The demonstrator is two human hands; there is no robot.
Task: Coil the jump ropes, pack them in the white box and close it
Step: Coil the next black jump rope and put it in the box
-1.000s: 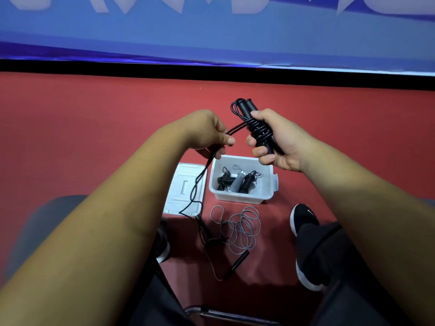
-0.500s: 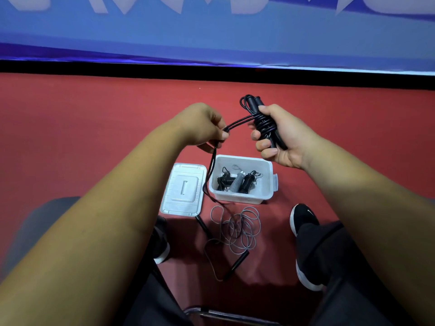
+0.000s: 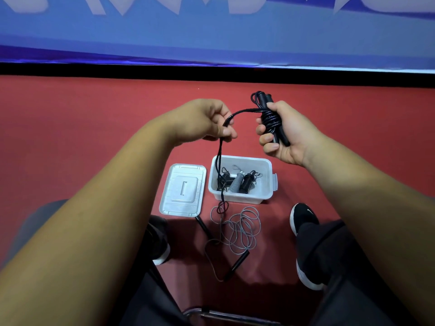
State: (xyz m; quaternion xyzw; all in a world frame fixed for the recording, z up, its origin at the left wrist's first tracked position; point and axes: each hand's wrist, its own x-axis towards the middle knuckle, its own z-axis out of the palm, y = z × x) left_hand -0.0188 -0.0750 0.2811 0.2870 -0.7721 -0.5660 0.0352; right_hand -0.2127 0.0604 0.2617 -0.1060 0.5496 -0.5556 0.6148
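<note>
**A:** What do we hold in our right hand [image 3: 286,135]?

**B:** The black jump rope [image 3: 270,120]. Our fingers curl round its two smooth handles, held side by side, with glossy cord wound round them in tight turns.

**A:** And our left hand [image 3: 202,121]?

**B:** We pinch the loose cord between thumb and fingers. It arches over to the bundle and also hangs down past the left part of the white box [image 3: 235,198].

**A:** How does the box look?

**B:** It is translucent plastic, rectangular with rounded corners, and stands open on the red floor [image 3: 94,109]. Three ribbed coiled bundles [image 3: 246,183] lie inside. The flat lid [image 3: 182,189], with its raised panel, lies just beside the box's left wall.

**A:** What room do we have?

**B:** A thin grey rope [image 3: 243,228] sprawls in loose loops just in front of the box, between our shoes. The red floor stretches beyond the box to a black strip.
</note>
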